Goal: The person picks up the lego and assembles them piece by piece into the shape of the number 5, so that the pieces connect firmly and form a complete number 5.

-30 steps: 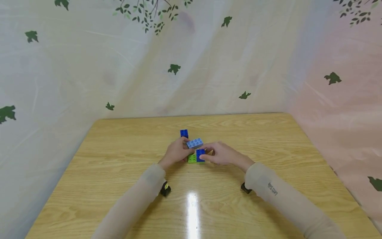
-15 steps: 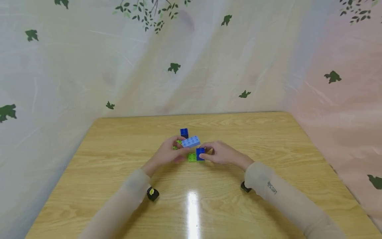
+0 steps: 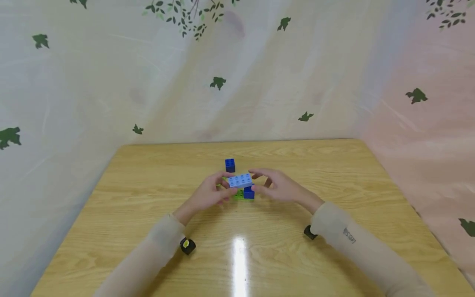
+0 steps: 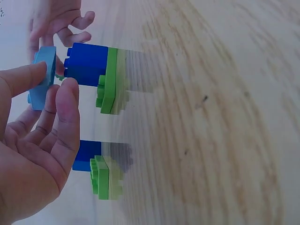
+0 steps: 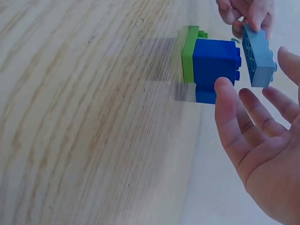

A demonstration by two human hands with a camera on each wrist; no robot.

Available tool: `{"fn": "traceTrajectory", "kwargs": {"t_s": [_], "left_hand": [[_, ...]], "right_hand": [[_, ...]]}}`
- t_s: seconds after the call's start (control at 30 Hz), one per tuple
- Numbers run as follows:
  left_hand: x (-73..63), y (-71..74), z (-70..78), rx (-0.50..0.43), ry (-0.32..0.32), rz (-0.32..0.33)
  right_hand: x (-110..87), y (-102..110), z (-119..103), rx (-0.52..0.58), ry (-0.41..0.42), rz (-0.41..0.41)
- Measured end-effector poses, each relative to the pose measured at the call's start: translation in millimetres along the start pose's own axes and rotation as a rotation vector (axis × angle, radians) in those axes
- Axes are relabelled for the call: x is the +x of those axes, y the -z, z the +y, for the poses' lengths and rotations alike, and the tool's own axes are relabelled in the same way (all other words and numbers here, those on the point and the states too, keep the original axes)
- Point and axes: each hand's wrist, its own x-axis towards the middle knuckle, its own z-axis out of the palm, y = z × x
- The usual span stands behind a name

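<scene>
My left hand (image 3: 205, 192) pinches a light blue brick (image 3: 240, 180) between thumb and fingers, studs up in the head view. It hangs just above a dark blue brick (image 4: 86, 64), which sits on one end of a flat lime green brick (image 4: 111, 82) on the table. Beside the light blue brick's right end, my right hand (image 3: 283, 186) has its fingers spread and loosely bent, holding nothing. In the right wrist view a small gap shows between its fingertips (image 5: 223, 85) and the light blue brick.
Farther back stands another dark blue brick (image 3: 230, 166). A second lime green brick (image 4: 103, 180) lies close to it, partly covered by my left hand in the head view; whether they are joined I cannot tell. The wooden table (image 3: 148, 165) meets a printed cloth backdrop (image 3: 252, 111).
My left hand drew back left with the light blue brick, then brought it over the dark blue brick. My right hand let go of the dark blue brick and rose beside the light blue one.
</scene>
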Motion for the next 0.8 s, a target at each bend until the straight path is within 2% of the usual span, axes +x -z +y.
{"fn": "traceTrajectory", "kwargs": {"t_s": [0.13,0.23,0.43,0.63,0.8], "left_hand": [[0.9,-1.6,-1.0,0.002,-0.011,-0.038],[1.1,-2.1,-1.4,0.007,-0.007,-0.041],[2.2,-1.4,-1.3,0.003,0.009,-0.045],[5.2,-2.7,-3.0,-0.011,0.024,-0.051],[7.5,-4.6,-3.9,-0.026,0.024,-0.056]], "right_hand": [[0.8,-0.2,-1.6,-0.048,0.079,0.004],[1.1,-1.4,-4.5,-0.102,0.104,0.011],[-0.1,-3.4,-5.2,-0.114,0.057,0.025],[-1.3,-5.8,-1.8,-0.07,-0.014,0.031],[-3.1,-5.4,-0.7,-0.046,-0.038,0.04]]}}
